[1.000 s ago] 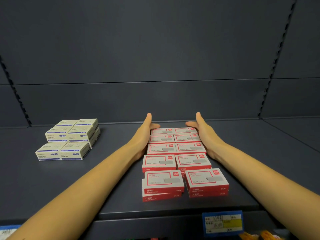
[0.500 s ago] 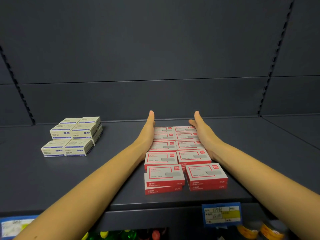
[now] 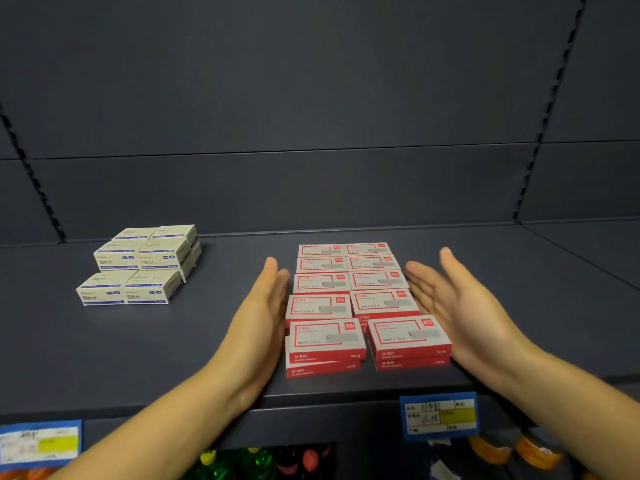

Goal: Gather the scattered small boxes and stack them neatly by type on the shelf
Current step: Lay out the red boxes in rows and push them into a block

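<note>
Several red-and-white small boxes (image 3: 363,299) stand in two neat columns on the dark grey shelf (image 3: 207,341), stacked two high at the front. My left hand (image 3: 265,313) lies flat with straight fingers against the left side of the red block. My right hand (image 3: 457,306) is spread, palm turned inward, just right of the block; only its heel is near the front right stack. Cream-and-blue small boxes (image 3: 142,265) sit grouped in a tidy stack at the shelf's back left.
The shelf's back panel rises behind the boxes. Two blue price tags (image 3: 439,415) (image 3: 40,443) hang on the front lip. Below the shelf, colourful items (image 3: 256,460) show on a lower level. Bare shelf lies between the two groups and to the right.
Both hands have drawn back toward me along the sides of the red block. My right hand has opened away from the boxes. The red columns look straighter.
</note>
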`<control>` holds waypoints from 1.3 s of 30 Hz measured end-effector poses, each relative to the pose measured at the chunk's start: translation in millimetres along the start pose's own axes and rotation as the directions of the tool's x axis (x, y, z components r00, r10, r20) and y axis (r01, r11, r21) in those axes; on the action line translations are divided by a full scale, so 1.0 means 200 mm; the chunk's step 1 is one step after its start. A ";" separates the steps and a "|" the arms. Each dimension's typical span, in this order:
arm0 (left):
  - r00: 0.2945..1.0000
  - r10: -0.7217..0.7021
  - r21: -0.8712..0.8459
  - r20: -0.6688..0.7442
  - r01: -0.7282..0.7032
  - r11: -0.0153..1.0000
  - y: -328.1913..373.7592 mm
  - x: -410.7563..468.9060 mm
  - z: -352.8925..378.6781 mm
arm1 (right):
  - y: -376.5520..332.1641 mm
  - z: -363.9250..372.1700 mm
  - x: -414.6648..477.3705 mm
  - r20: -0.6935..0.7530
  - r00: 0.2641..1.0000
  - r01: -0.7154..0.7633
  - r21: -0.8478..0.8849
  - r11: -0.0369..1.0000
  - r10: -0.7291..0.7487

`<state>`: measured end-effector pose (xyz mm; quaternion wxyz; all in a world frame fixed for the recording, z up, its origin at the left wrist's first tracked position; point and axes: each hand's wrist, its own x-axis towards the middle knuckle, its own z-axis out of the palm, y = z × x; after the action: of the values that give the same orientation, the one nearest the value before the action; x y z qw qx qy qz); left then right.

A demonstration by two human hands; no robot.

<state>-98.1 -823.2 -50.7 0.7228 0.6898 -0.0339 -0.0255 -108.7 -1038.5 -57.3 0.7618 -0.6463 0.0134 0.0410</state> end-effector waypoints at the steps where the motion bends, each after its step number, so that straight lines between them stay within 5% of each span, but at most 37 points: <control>1: 0.995 -0.023 -0.049 0.094 0.028 0.998 0.01 -0.02 0.02 | 0.00 0.03 -0.01 0.005 1.000 -0.006 -0.015 1.000 0.006; 3: 0.984 -0.021 -0.124 0.174 0.043 0.991 0.01 -0.03 0.06 | 0.00 0.09 -0.03 -0.006 1.000 0.003 -0.036 0.999 -0.004; 7: 0.992 -0.012 -0.267 0.124 0.045 0.963 0.00 -0.02 0.09 | 0.01 0.11 -0.02 -0.058 0.998 0.036 -0.040 0.999 -0.038; 15: 0.994 0.014 -0.256 0.110 0.015 0.967 -0.02 -0.03 0.11 | 0.02 0.13 -0.02 -0.048 0.996 0.077 -0.029 0.997 -0.079; 19: 0.976 -0.020 -0.124 0.218 0.048 0.991 0.03 0.02 0.08 | -0.02 0.11 -0.01 0.046 0.997 0.063 -0.123 0.990 -0.057; 22: 0.967 0.092 0.139 0.237 -0.128 0.982 0.01 0.01 -0.07 | -0.05 0.01 -0.04 0.146 0.981 0.172 -0.350 0.921 -0.128; 25: 0.902 0.164 0.420 0.400 -0.340 0.841 0.06 -0.06 -0.11 | -0.09 -0.03 -0.12 0.318 0.945 0.269 -0.615 0.741 -0.080; 29: 0.800 0.161 0.487 0.577 -0.495 0.720 0.01 -0.08 -0.15 | -0.05 -0.06 -0.13 0.413 0.911 0.348 -0.754 0.558 -0.009; 34: 0.775 0.152 0.538 0.614 -0.551 0.638 -0.02 -0.04 -0.16 | -0.05 -0.07 -0.10 0.417 0.909 0.356 -0.779 0.516 0.003; 39: 0.773 0.121 0.532 0.623 -0.532 0.659 0.01 -0.04 -0.15 | -0.06 -0.06 -0.08 0.438 0.899 0.373 -0.772 0.515 0.007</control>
<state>-103.1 -792.3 -51.1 0.3682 0.8502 -0.3704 -0.0662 -124.1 -1053.6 -47.0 0.3423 -0.9073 -0.2284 0.0867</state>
